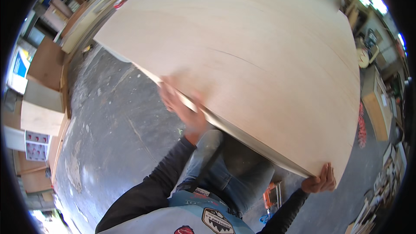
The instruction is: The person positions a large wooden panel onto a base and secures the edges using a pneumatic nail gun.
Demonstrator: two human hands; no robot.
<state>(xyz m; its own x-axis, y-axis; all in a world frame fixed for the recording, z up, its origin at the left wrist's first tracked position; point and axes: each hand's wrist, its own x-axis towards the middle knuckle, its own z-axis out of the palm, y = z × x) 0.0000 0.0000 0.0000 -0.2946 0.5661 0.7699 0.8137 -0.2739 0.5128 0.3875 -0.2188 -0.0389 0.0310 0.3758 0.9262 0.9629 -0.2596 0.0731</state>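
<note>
Two shirt badges | right fingers grip wooden panel | left fingers blurred, grip unclear

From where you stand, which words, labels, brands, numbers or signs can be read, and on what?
Shirt: dark hexagonal badge bears lettering, which I won't copy.
Red badge: cut off below; not copied either.
White patch, wooden box: too small to read.
Pale panel: no lettering visible.

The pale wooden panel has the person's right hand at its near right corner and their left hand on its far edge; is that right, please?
Not quite: the head view shows the left hand at the near edge of the pale wooden panel, not the far one.
</note>
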